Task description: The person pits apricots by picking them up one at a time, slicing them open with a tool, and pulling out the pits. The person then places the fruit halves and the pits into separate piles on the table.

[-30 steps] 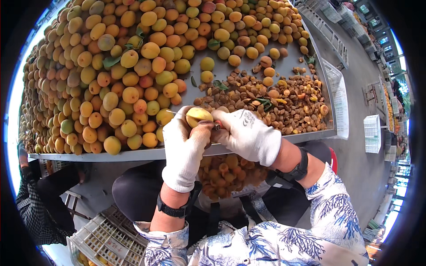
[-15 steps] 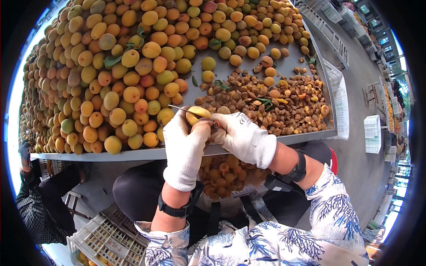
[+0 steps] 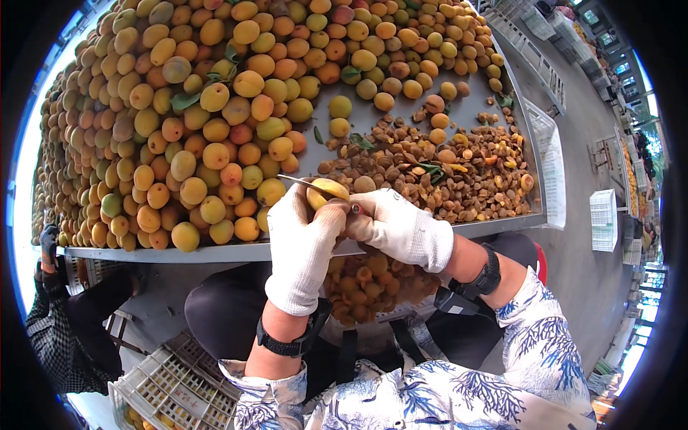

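Both my hands wear white gloves and meet over the front edge of a metal table. My left hand (image 3: 304,233) is closed around a yellow apricot (image 3: 324,192). In my right hand (image 3: 398,226) I grip a small knife (image 3: 304,183), whose thin blade lies across the apricot and points to the left. Its handle is mostly hidden in the glove. Just beyond my hands, a heap of brown apricot pits (image 3: 459,175) covers the tabletop. Under my hands, a container of halved apricots (image 3: 369,283) stands between my knees.
A large pile of whole apricots (image 3: 193,129) fills the table's left and far side. The metal rim (image 3: 179,254) runs along the front. White crates stand at the lower left (image 3: 179,387) and beyond the right edge (image 3: 548,165). Another person's gloved hand (image 3: 49,244) shows at far left.
The view has shifted slightly. My hands stay together, and the knife blade now lies further across the apricot, which has turned a little in my left hand.
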Available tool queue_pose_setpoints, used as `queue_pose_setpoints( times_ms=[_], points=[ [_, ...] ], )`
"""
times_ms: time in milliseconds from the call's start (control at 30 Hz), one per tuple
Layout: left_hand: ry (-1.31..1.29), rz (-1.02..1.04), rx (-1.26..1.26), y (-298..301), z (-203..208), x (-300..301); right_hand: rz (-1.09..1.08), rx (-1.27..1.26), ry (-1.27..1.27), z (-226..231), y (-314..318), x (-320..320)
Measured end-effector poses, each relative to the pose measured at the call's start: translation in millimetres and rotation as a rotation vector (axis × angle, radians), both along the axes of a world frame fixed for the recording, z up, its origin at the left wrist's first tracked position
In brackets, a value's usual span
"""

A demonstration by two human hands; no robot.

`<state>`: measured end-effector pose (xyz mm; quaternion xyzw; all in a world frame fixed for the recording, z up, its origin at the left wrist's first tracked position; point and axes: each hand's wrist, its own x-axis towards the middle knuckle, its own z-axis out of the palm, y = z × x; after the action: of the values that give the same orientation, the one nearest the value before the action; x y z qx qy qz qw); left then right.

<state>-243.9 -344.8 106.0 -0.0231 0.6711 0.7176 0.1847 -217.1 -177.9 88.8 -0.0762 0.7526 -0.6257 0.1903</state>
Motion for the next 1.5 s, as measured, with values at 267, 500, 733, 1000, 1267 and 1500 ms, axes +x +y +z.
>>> queue_pose_setpoints(
  times_ms=[267, 500, 733, 1000, 1267, 1500],
  points=[
    [-0.144, -0.038, 0.11, -7, 1, -1, 0.099, -0.245, -0.504, -2, 9, -5],
    [0.071, 0.031, 0.047, 6, -9, 2, 0.033, 0.322, -0.011, 15, 3, -6],
    [0.007, 0.056, 0.06, 10, -3, -1, -0.054, 0.246, 0.061, 10, 13, -4],
    [-0.164, -0.027, 0.277, 5, -18, 1, 0.005, 0.285, 0.008, 27, 14, -6],
    [0.06, 0.067, 0.252, 17, -1, 6, -0.012, 0.351, 0.119, 19, 17, -5],
    [0.045, 0.18, 0.232, 6, -16, 5, -0.081, 0.35, 0.176, 23, 12, -4]
  ],
)
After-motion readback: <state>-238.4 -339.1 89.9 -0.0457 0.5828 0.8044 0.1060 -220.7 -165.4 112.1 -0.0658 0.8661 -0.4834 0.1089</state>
